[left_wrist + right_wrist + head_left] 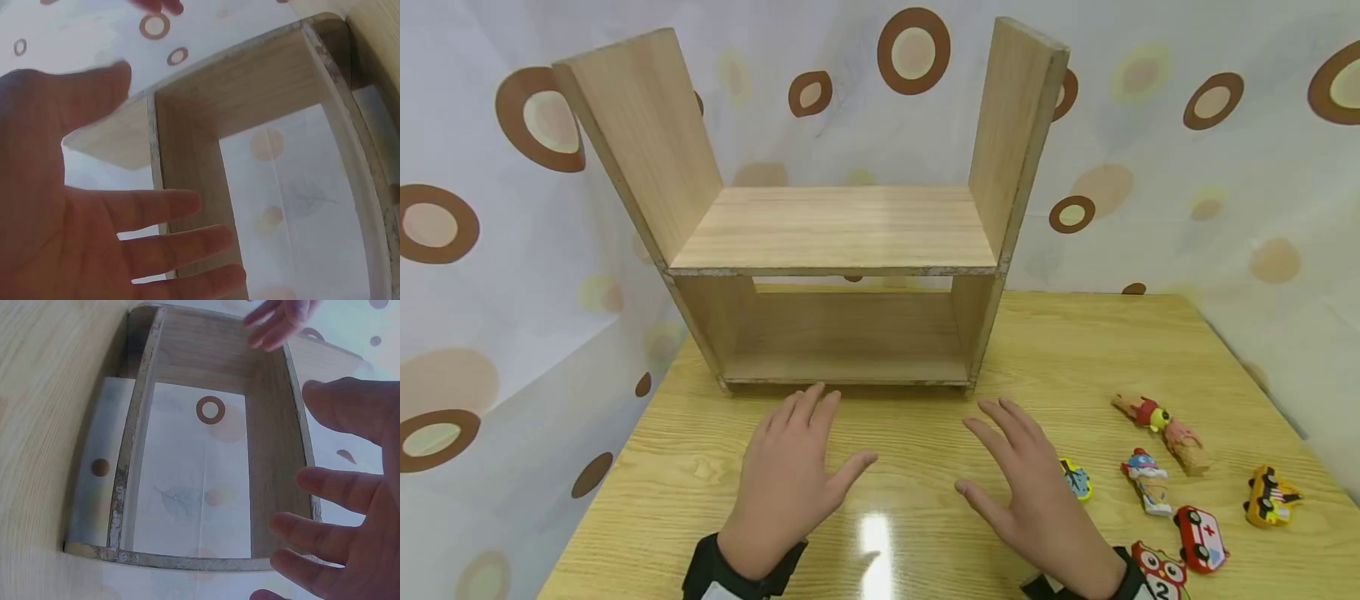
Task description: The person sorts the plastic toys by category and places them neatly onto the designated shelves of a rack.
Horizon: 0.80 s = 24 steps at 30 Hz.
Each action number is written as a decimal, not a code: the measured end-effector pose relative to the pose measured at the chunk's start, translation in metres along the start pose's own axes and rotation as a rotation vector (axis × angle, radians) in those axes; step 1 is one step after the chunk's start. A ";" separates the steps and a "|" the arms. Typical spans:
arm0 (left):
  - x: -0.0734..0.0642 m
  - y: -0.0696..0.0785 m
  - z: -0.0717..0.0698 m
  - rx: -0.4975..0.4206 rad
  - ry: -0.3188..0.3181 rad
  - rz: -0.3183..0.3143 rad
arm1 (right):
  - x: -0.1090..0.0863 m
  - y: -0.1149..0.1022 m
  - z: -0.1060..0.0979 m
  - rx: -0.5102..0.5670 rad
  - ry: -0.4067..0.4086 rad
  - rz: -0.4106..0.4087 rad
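Wooden shelf [838, 233] on table [655, 475]; partly hidden yellow piece [1078, 481], probably a toy.

Wood-grain bench [700, 467], glare spot toward the front. White sheet [1180, 179] with brown-ringed dots behind it. On the bench's right: red-and-white toy ambulance [1202, 539], owl toy [1159, 572] close by, blue-topped ice cream toy [1147, 482] beyond, yellow toy truck [1271, 497] rightmost.

Shelf [832, 229] on table [1052, 350] beyond left hand [793, 477] and right hand [1033, 492], toys [1201, 540] at right
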<state>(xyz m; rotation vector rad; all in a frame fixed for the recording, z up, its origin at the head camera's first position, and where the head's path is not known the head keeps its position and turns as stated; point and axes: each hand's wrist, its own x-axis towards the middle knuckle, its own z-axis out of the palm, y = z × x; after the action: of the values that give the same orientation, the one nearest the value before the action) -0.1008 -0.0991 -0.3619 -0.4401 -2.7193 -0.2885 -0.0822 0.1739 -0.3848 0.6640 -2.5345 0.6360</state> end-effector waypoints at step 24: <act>0.050 -0.168 0.017 -0.614 0.104 -0.625 | -0.005 0.036 -0.005 0.110 0.047 0.191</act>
<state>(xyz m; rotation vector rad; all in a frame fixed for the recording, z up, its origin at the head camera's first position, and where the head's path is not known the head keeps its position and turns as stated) -0.2075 -0.2375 -0.3813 0.2915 -2.5446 -1.2818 -0.0969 0.2061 -0.3947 0.4397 -2.5526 0.8521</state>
